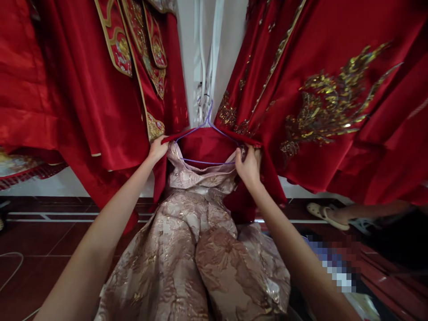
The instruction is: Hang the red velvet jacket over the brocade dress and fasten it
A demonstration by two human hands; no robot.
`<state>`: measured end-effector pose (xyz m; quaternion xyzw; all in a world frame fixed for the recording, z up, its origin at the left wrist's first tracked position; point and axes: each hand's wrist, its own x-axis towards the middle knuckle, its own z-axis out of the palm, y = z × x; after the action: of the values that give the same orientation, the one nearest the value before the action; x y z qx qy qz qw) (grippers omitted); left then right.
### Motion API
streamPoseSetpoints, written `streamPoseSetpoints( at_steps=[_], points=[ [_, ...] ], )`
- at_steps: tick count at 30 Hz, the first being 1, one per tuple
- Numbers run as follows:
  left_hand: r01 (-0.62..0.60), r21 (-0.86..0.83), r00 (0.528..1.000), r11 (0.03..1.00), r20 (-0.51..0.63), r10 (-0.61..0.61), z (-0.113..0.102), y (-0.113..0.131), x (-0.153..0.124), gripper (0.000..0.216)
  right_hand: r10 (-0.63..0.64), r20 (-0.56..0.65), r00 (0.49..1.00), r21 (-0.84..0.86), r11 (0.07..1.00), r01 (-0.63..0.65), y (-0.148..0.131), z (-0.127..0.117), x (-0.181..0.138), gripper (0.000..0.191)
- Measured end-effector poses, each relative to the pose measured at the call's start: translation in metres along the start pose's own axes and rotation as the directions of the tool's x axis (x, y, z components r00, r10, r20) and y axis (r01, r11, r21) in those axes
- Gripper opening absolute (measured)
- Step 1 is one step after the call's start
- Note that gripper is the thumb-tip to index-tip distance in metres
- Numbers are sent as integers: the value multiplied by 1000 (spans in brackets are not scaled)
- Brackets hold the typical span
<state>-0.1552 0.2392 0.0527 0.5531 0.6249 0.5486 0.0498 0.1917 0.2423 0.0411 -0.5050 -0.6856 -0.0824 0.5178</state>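
Dress of pale pinkish brocade is hanging in the middle of the view, its neckline spreading around a thin purple hanger, its skirt tumbling toward six o'clock. At nine o'clock from the neckline, the left hand is pinching the edge of a red cloth, thumb and fingers pressing together just beside the dress's shoulder; from where I'm standing, I cannot tell whether it is catching any brocade too. At three o'clock, the right hand is curling round the opposite shoulder, thumb lying in front, and appears to be gripping the dress; how much red cloth it is gathering, I cannot tell. That cloth is stretching behind the hanger. By its look, the brocade will be handling as something thick and rather stiff, its full skirt pulling heavily on so slim a hanger, while the smoother red cloth will probably be slipping more readily. Shoulder edges are offering the surest hold; tugging the shiny raised pattern would be risking snags. Gold-trimmed red garments are hanging at ten o'clock, a red sequined garment at two, and a bystander's cream clog is resting near four.
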Motion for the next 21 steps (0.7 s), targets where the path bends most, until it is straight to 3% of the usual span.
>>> streamPoseSetpoints(
  at_steps=[5,10,16,21],
  points=[
    [26,49,999,998,44,-29,-19,5,-11,28,-49,245,968,-75,995,69,16,2,15,55],
    [69,85,988,994,132,-80,-35,21,-17,30,-25,312,950,-174,981,83,18,6,21,64],
    [95,193,977,977,169,-129,-37,36,-18,30,115,421,900,-285,958,11,27,5,32,61],
    [176,192,959,965,189,-213,-56,43,-17,23,-19,502,865,-292,937,190,35,-13,55,58]
  ],
)
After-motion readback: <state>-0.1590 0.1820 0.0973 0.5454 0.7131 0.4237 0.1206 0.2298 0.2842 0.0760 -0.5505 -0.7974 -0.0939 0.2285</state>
